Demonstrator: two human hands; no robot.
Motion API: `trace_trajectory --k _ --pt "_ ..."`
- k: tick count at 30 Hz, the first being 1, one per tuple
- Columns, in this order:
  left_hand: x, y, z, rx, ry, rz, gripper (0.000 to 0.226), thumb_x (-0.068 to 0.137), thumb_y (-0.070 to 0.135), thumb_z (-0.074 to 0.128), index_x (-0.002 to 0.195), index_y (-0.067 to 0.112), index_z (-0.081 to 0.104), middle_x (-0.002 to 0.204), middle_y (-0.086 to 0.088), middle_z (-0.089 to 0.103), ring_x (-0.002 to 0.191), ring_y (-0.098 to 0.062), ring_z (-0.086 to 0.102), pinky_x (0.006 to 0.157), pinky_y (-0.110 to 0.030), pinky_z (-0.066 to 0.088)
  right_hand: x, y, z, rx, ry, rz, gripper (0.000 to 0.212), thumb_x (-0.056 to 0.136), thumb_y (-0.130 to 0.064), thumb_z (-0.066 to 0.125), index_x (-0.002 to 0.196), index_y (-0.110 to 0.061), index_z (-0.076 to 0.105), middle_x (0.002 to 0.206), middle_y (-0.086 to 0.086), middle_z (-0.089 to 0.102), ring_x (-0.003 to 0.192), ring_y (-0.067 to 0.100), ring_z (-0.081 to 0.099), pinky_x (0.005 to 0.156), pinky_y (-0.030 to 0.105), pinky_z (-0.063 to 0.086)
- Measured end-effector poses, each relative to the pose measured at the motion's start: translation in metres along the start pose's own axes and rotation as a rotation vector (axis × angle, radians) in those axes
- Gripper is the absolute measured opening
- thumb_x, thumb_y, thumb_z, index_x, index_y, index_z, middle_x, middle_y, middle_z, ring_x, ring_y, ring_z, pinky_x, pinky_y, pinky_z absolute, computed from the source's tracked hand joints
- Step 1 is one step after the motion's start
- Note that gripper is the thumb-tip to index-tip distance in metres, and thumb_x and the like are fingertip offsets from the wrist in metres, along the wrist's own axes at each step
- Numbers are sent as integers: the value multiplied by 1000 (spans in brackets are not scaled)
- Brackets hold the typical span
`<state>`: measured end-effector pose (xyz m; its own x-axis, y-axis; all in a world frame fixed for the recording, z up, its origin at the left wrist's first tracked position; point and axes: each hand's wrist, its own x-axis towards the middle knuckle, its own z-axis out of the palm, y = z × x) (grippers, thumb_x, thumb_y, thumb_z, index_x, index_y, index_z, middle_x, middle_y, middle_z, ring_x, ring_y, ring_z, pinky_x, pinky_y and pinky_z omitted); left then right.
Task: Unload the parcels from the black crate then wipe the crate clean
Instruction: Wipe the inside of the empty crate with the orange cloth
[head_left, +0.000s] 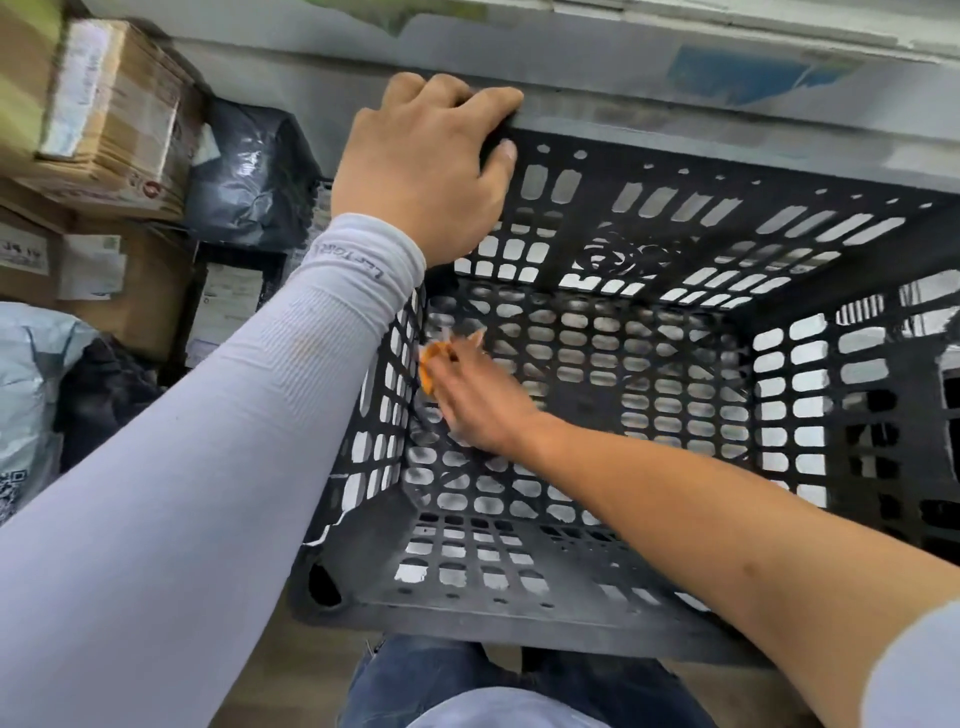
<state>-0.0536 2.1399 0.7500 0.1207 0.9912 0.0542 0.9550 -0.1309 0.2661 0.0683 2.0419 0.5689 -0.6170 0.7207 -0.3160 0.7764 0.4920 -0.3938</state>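
The black perforated crate (613, 613) fills the middle of the view, with no parcels inside it. My left hand (421, 166) grips the crate's far rim at its left corner, fingers curled over the edge and thumb on the inner wall. My right hand (478, 400) is down inside the crate at the lower left corner, holding an orange cloth (430, 364) against the left wall near the floor. The hand and the cloth are blurred.
Parcels are stacked left of the crate: taped cardboard boxes (109, 119), a black plastic bag (249, 171) and a grey mailer bag (31, 395). A pale wall or ledge (675, 67) runs right behind the crate. My knees in blue jeans (441, 675) are below the near rim.
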Motion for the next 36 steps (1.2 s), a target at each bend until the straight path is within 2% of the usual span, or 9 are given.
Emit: trace_trajectory --k 2,5,8,12,18,23,27,32,36 --pt "0 0 0 3 -2 -4 51 105 49 36 154 37 41 151 0 50 143 -28 36 110 -51 36 4 -8 7 -119 -28 -74 48 98 -18 48 142 1 40 144 27 42 116 39 57 94 49 56" --pt "0 0 0 -1 1 -4 50 104 49 36 153 37 42 150 0 51 142 -28 37 109 -50 36 1 8 9 -169 -35 -110 52 105 -31 21 142 -3 45 145 24 44 113 39 59 85 51 59" --pt "1 1 0 7 5 1 51 104 48 36 153 37 41 150 0 51 142 -29 37 109 -51 36 -7 31 2 -136 -97 -93 100 92 -70 -19 150 -16 41 151 15 43 126 42 52 96 58 51" --pt "1 1 0 0 10 0 51 104 49 37 153 37 42 151 -1 51 142 -30 37 111 -52 36 -25 38 -14 -212 -200 -187 40 107 -35 25 135 -16 46 150 16 34 110 44 54 82 55 55" --pt "0 1 1 0 21 4 51 104 49 38 153 37 43 151 -3 51 142 -32 37 112 -54 37 -51 62 -27 -257 -146 -118 42 108 -45 37 142 -21 45 149 15 40 122 41 53 83 49 50" --pt "3 -2 4 -1 22 0 52 102 50 39 153 38 44 149 -5 52 140 -35 38 112 -54 38 -100 126 -59 -298 -145 83 54 101 -40 36 152 -20 34 165 17 21 142 46 38 87 53 59" --pt "2 -2 4 1 22 -4 52 102 50 40 152 38 44 149 -5 52 140 -35 38 112 -55 38 -136 190 -72 -370 -118 366 68 94 -22 71 151 -24 32 154 19 29 129 46 48 86 60 59" --pt "1 -2 4 5 21 -3 52 103 50 40 153 38 43 149 -4 52 141 -35 38 112 -54 38 -150 219 -67 -365 29 597 41 99 -10 56 139 -13 45 158 21 24 122 53 47 85 59 53" --pt "1 -1 3 0 15 -1 52 103 50 39 153 38 43 149 -5 52 141 -34 37 112 -54 38 -135 202 -56 -117 194 748 33 92 -12 67 121 -6 53 139 28 40 111 53 54 90 53 49"
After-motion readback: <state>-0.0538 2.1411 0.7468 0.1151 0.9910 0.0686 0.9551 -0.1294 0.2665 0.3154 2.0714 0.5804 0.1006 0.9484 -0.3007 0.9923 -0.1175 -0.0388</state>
